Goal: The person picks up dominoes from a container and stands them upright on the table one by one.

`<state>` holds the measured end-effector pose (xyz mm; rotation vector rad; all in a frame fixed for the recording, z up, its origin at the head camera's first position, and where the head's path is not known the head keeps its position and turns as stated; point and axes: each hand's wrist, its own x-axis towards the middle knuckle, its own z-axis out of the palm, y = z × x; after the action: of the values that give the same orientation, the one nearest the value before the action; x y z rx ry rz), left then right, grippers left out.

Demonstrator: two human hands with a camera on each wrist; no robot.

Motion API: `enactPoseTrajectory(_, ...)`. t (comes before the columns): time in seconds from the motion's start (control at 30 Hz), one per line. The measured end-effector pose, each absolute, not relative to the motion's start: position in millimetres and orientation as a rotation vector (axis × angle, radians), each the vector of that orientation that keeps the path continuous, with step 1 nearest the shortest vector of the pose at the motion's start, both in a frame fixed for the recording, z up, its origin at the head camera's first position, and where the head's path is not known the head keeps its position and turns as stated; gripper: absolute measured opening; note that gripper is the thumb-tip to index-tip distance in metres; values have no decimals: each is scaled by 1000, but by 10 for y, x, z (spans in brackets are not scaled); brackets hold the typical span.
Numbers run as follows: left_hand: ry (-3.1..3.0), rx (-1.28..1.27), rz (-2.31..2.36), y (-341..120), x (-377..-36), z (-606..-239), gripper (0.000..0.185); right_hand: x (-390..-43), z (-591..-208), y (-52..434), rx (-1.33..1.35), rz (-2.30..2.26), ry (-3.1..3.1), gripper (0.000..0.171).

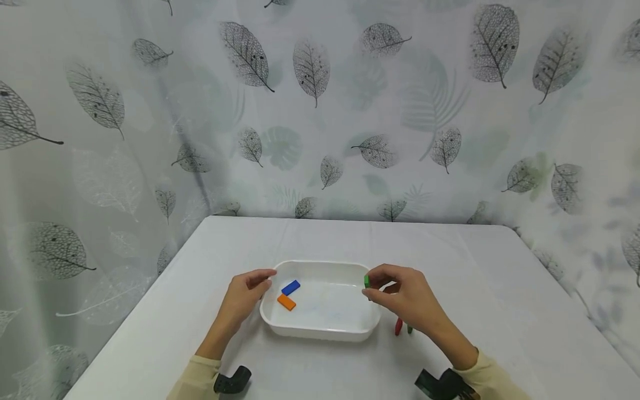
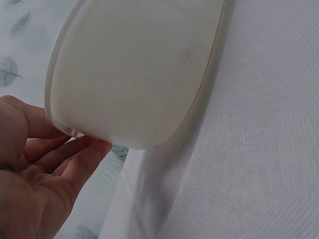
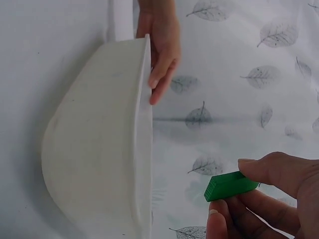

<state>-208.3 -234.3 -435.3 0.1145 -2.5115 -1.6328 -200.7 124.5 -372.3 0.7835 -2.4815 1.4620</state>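
A white tray (image 1: 325, 332) with rounded corners sits on the table, and a blue block (image 1: 290, 287) and an orange block (image 1: 286, 302) lie in its left half. My left hand (image 1: 243, 300) holds the tray's left end, thumb and fingers at the rim in the left wrist view. Between thumb and fingers, my right hand (image 1: 406, 289) pinches a small green block (image 3: 230, 185) near the tray's right rim. The right wrist view shows the block's ridged end facing out, apart from the tray's wall.
Beside the tray's right end, a red object (image 1: 398, 326) and a dark green one (image 1: 410, 329) lie partly hidden beneath my right hand. A white cloth covers the table (image 1: 360, 236). Leaf-printed curtains (image 1: 320, 128) hang behind it and at both sides.
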Motion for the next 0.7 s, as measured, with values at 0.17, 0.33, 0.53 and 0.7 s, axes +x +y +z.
enactPoseTrajectory(0.17,-2510,105,-1630,-2336,-2075,-4344,27,-1986,-3730,1317,757,1440,-2485,16)
enactPoseTrajectory(0.33,-2504,88,-1628,-2343,-2096,-4326,27,-1979,-3733,1395,714,1401,-2500,19)
enactPoseTrajectory(0.53,-2510,100,-1629,-2353,-2086,-4333,27,-1943,-3747,1490,683,1395,-2514,19)
enactPoseTrajectory(0.7,-2514,116,-1631,-2346,-2076,-4358,27,-1878,-3764,1583,633,1401,-2524,19)
